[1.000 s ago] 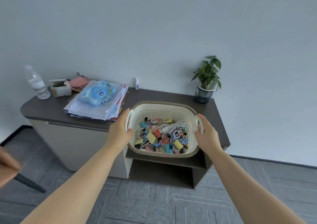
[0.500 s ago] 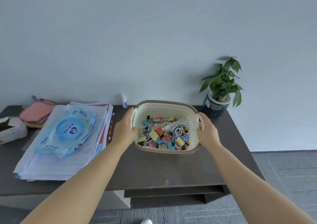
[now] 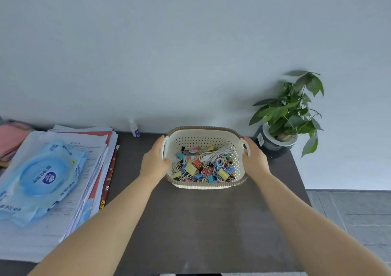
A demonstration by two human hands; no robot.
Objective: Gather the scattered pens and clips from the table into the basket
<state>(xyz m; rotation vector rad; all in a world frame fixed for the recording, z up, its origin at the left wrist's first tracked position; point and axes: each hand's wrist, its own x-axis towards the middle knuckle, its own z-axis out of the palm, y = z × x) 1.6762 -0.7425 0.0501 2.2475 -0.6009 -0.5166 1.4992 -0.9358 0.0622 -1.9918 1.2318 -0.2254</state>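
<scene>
A cream perforated basket [image 3: 203, 139] with a woven brown rim sits on the dark table [image 3: 201, 222], near its back edge. Inside lies a heap of coloured binder clips and paper clips [image 3: 201, 171] plus a coiled white cable [image 3: 213, 155]. My left hand [image 3: 153, 162] grips the basket's left handle, and my right hand [image 3: 255, 159] grips the right handle. No loose pens or clips show on the table top.
A stack of papers [image 3: 88, 159] with a blue wet-wipes pack [image 3: 40, 178] on top fills the left side. A small white bottle [image 3: 134, 127] stands by the wall. A potted plant [image 3: 283, 117] stands right of the basket. Pink cloth [image 3: 10, 140] lies far left.
I have come closer to the table, and the basket has moved from the front edge toward the wall, held in both hands. The view now looks more steeply down.
</scene>
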